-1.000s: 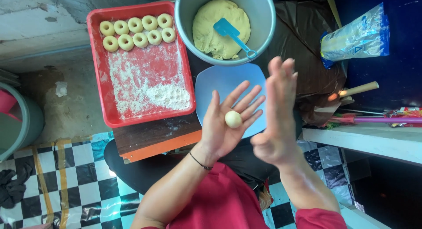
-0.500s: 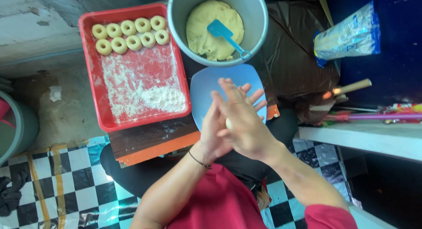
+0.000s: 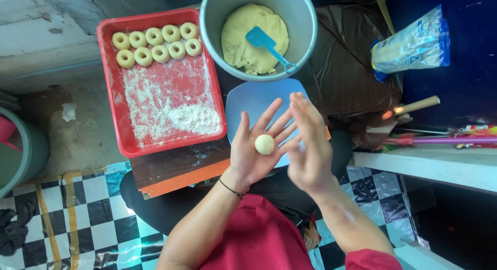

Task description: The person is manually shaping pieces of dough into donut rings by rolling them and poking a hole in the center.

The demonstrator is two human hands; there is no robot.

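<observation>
My left hand [image 3: 253, 146] lies palm up with fingers spread, and a small round dough ball [image 3: 264, 144] rests on the palm. My right hand [image 3: 309, 146] hovers just to the right of it, fingers straight, its edge near the ball. Beneath both hands is a light blue board [image 3: 248, 101]. Behind it stands a grey bucket [image 3: 212, 32] holding a mass of dough [image 3: 243, 34] with a blue spatula [image 3: 266, 45] stuck in it.
A red tray [image 3: 116, 120] at the left carries flour [image 3: 186, 117] and several ring-shaped dough pieces [image 3: 155, 42]. A plastic bag [image 3: 411, 45] lies at the right, a white ledge [image 3: 424, 164] below it. A grey bin [image 3: 33, 151] stands at the far left.
My right hand, pressed over the left palm half a second ago, has lifted off to the right. The dough ball shows on the left palm again.
</observation>
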